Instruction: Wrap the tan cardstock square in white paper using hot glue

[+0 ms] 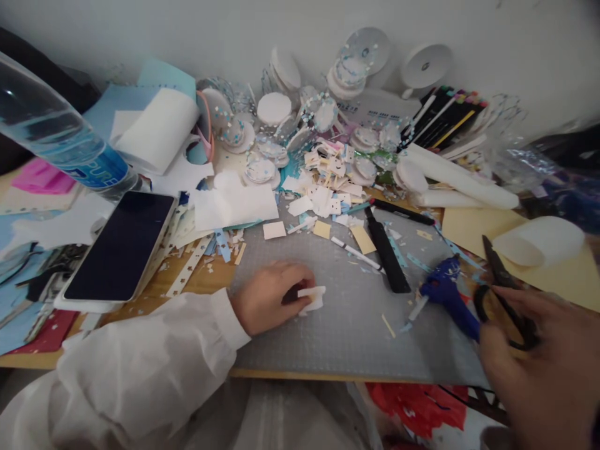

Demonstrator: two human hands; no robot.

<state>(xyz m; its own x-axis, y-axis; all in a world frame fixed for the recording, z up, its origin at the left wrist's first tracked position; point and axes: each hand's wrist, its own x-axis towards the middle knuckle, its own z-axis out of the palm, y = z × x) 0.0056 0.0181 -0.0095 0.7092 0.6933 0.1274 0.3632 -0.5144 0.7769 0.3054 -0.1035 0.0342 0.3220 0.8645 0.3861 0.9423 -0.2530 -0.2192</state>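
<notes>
Head view. Paper piece (315,299), small, white: above the grey mat (347,350), pinched between thumb and fingers in the left hand's (274,297) grip. Likely light, soft, easily creased; hold gently by an edge. Scissors (499,262), dark: at the right hand (548,356), near the blue glue gun (450,297); grip blurred, closure cannot be told. Likely stiff, heavier; hold by the loops.
</notes>
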